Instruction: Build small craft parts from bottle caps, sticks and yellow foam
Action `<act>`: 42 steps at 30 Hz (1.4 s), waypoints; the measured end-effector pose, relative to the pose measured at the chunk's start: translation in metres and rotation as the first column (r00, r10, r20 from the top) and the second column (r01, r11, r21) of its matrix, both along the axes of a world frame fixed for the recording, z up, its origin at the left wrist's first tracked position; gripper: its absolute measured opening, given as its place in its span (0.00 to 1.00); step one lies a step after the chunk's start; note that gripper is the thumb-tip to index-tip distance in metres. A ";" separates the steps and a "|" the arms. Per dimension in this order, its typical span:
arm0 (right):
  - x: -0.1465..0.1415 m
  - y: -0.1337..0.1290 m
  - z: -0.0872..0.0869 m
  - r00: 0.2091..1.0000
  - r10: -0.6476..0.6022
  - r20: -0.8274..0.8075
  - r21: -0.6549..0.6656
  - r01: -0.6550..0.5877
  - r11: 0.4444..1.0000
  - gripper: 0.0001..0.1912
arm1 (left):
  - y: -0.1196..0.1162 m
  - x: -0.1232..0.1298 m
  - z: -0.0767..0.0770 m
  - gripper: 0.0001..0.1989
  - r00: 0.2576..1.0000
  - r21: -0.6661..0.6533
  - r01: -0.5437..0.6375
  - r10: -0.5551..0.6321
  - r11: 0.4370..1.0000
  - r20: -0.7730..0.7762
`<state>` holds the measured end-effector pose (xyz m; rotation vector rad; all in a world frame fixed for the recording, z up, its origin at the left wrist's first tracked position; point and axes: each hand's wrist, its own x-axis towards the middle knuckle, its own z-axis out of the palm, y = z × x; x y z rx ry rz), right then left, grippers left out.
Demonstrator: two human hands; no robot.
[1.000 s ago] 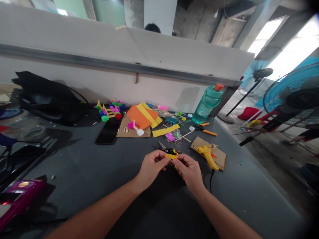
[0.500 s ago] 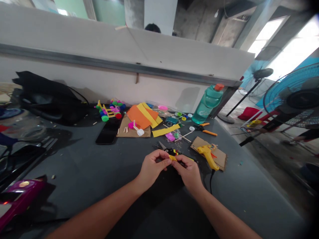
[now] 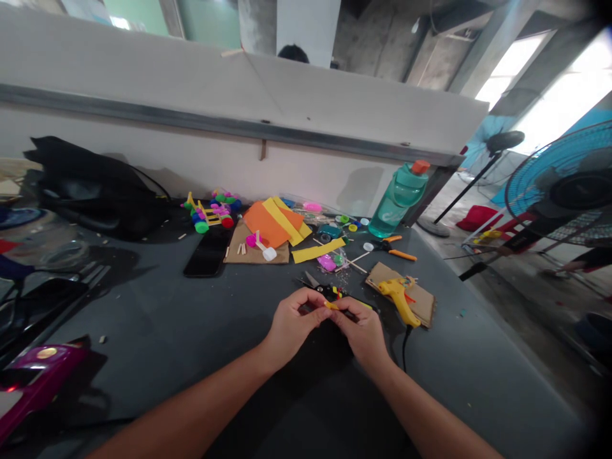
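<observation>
Above the dark grey table, my left hand point(image 3: 295, 324) and my right hand point(image 3: 364, 328) meet fingertip to fingertip. Both are closed in a pinch on one small yellow piece point(image 3: 331, 306), which looks folded or rolled; the fingers cover most of it. Just beyond the fingers lie scissors point(image 3: 314, 284), their handles partly hidden by the hands. To the right, a yellow hot glue gun point(image 3: 399, 298) rests on a piece of cardboard point(image 3: 426, 307). A flat yellow strip point(image 3: 318, 251) lies farther back.
Orange sheets point(image 3: 268, 223) lie on brown cardboard point(image 3: 234, 254) beside a black phone point(image 3: 206, 256). A small colourful wheeled model point(image 3: 210, 217) stands behind. Orange-handled pliers point(image 3: 401, 254) and a green water bottle point(image 3: 398, 201) are back right. A magenta device point(image 3: 43, 376) sits at left.
The yellow piece has turned slightly between my fingertips and shows less of its surface. My hands stay in nearly the same place.
</observation>
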<state>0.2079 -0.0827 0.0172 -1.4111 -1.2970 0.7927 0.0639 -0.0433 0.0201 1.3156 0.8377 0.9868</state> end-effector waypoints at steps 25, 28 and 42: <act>0.008 -0.001 0.003 0.972 0.009 0.236 0.006 -0.011 1.000 0.14 | 0.010 0.001 -0.004 0.09 0.988 -0.241 -0.022 0.058 0.970 0.143; 0.023 0.003 0.004 0.882 -0.089 0.463 0.110 0.042 0.993 0.16 | 0.019 -0.005 -0.005 0.11 0.955 -0.303 -0.118 0.192 0.946 0.227; 0.025 0.003 -0.009 0.536 0.060 0.842 -0.130 0.095 0.987 0.38 | 0.036 -0.015 -0.006 0.12 0.877 -0.428 -0.211 0.364 0.879 0.313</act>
